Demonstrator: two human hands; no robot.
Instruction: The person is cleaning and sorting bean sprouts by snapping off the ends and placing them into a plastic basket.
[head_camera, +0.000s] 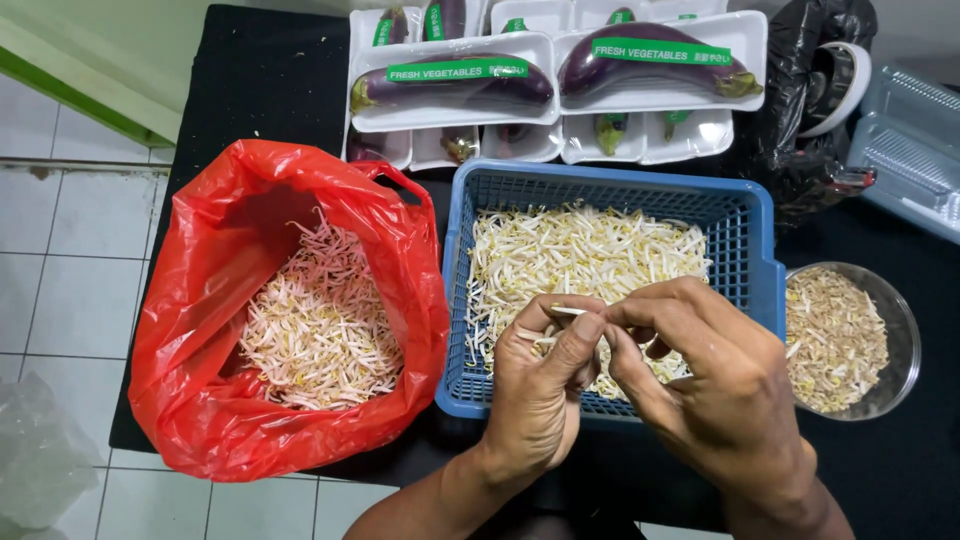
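Over the near edge of a blue plastic basket (757, 270) my two hands meet. My left hand (540, 395) holds a small bunch of white bean sprouts (533, 336) and pinches one sprout (566, 311) with thumb and forefinger. My right hand (715, 385) grips the other end of that same sprout with its fingertips. The basket holds a flat layer of white bean sprouts (575, 250).
A red plastic bag (200, 300) full of bean sprouts lies open at the left. A metal bowl (900, 330) of brownish trimmings stands at the right. White trays of wrapped eggplants (455, 85) line the back, beside a black bag (800, 130) and clear containers (915, 140).
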